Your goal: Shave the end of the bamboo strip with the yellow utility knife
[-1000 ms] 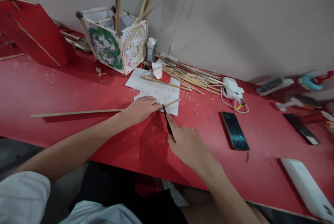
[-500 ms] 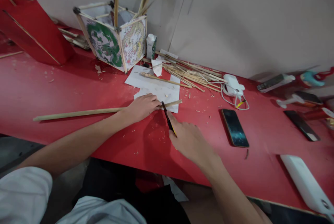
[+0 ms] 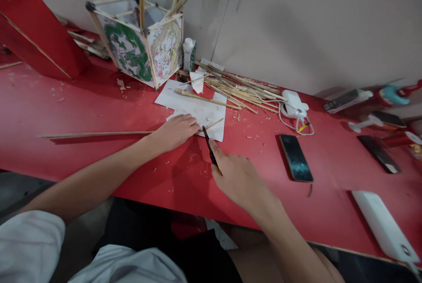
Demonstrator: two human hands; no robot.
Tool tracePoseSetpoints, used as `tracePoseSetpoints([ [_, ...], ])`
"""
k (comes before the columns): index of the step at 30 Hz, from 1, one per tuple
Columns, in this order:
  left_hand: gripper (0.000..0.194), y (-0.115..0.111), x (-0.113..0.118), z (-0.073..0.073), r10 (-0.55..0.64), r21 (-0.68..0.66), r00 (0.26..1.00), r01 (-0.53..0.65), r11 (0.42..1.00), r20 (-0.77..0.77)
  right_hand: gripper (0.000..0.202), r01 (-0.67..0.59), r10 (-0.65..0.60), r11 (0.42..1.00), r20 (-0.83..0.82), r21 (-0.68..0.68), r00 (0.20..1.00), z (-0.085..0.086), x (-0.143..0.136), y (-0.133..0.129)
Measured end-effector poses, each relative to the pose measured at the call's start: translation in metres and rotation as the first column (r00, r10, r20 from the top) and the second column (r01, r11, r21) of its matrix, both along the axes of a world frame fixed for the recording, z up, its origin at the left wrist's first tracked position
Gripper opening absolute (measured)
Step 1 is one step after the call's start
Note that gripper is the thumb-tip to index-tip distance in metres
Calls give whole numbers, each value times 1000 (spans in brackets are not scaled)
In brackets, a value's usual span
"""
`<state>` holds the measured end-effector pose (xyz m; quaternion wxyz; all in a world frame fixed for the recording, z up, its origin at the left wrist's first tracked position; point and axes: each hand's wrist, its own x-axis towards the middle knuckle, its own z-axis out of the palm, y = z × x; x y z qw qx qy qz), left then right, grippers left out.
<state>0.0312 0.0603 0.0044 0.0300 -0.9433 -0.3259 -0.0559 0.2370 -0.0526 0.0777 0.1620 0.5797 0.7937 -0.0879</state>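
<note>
My left hand point(image 3: 178, 132) is closed on a long bamboo strip point(image 3: 99, 134), which runs out to the left over the tabletop and ends just to the right of my fingers. The strip now shows its narrow edge. In my right hand point(image 3: 235, 176) is a utility knife point(image 3: 209, 144) with a dark blade and a bit of yellow on its handle. Its blade tip meets the strip right beside my left fingertips. Beneath both lies a white paper sheet point(image 3: 166, 96) with small shavings on it.
Behind the paper are a pile of thin bamboo sticks point(image 3: 237, 87), a small carton point(image 3: 189, 54) and a dragon-patterned paper lantern point(image 3: 127, 50). A red lantern point(image 3: 42, 32) stands at the left. A phone point(image 3: 296, 158), a white charger point(image 3: 292, 103) and a white device point(image 3: 382, 223) lie to the right.
The bamboo strip has turned in my left hand from its broad face to its narrow edge. Its right end reaches slightly less far. The knife remains at my left fingertips.
</note>
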Motion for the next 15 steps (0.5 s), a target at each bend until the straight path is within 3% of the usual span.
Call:
tracePoseSetpoints([
  [8, 26, 3, 0, -2, 16, -50, 1000, -15, 999, 17, 75, 11, -11, 1000, -5, -9, 1000, -19, -8, 5],
  [15, 29, 0, 2, -1, 30, -58, 999, -28, 998, 23, 79, -16, 15, 999, -25, -34, 1000, -9, -4, 4],
])
